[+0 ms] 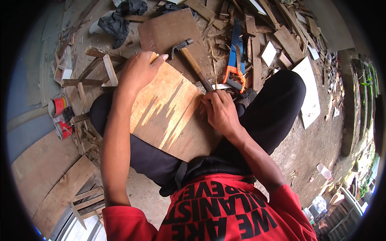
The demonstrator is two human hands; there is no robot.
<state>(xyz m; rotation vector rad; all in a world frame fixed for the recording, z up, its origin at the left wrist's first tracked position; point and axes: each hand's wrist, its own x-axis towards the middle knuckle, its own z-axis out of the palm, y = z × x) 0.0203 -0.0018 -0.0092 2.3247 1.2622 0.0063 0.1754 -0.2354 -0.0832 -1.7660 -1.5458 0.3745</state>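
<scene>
Plywood (171, 114) lies between left fingers (160, 61) gripping its far corner and right fingers (216, 98), grip unclear, at its edge.

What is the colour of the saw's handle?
The saw handle is orange with a dark grip; the head view shows it best.

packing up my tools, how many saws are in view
1. The saw lies on the ground just right of the hammer, its blade pointing away from the person. Others may be hidden under the scrap wood.
</scene>
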